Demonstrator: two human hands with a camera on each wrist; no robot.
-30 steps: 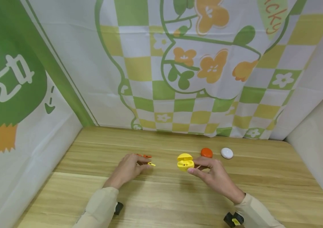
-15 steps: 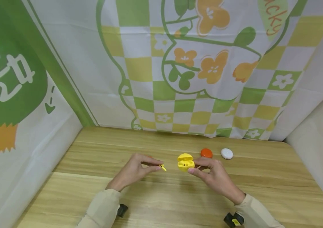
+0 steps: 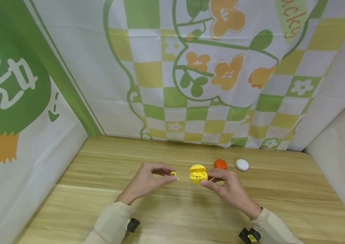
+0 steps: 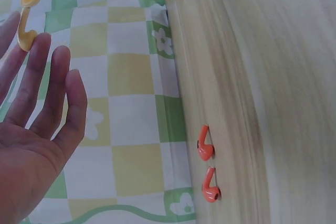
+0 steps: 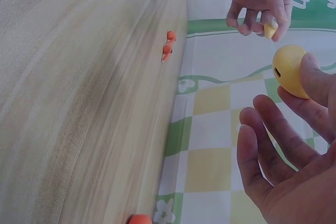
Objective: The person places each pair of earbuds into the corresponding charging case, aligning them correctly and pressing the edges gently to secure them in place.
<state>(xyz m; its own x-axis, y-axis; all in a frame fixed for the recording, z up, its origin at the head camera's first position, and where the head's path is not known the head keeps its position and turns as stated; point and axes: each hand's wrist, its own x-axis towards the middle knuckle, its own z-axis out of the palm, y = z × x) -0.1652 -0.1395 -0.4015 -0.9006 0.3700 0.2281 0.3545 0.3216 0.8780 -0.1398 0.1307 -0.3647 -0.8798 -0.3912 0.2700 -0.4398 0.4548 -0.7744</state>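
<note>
My left hand [image 3: 146, 179] pinches a yellow earbud [image 4: 26, 39] between thumb and fingertips, its stem pointing toward the case in the left wrist view. Just to the right, my right hand [image 3: 233, 189] holds a yellow earbud charging case [image 3: 198, 177] by its side, between thumb and fingers. The case's lid is up, and small dark spots show in its inside. Both hands are raised over the wooden table. In the right wrist view the back of the case [image 5: 290, 72] faces the camera, and its inside is hidden.
Two orange earbuds [image 4: 206, 145] lie on the wooden table [image 3: 172, 213], hidden behind the left hand in the head view. An orange round case [image 3: 220, 164] and a white one [image 3: 242, 164] sit behind the right hand. A patterned curtain [image 3: 175, 101] hangs along the table's back edge.
My left hand has moved right from near the orange earbuds, bringing the yellow earbud close to the case and turning it. The right hand and case have stayed nearly still.
</note>
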